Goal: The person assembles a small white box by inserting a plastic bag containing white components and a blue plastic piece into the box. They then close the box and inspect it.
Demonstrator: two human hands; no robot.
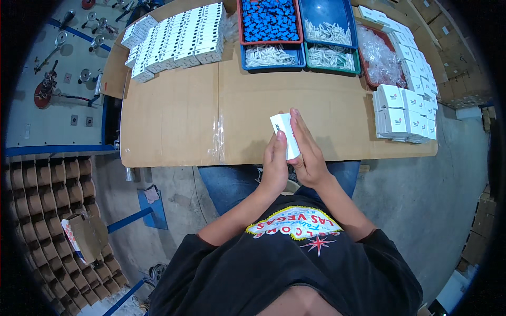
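Fingers of the left hand [274,166] and right hand [310,160] hold between them a small white rectangular carton [286,136], long axis pointing away, slightly left.

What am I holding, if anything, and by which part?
A small white box, held by its long sides: your left hand at the lower left, your right hand along the right.

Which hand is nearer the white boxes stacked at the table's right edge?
Right. The right hand is left of the stacked white boxes; the left hand is farther left, across the small white box.
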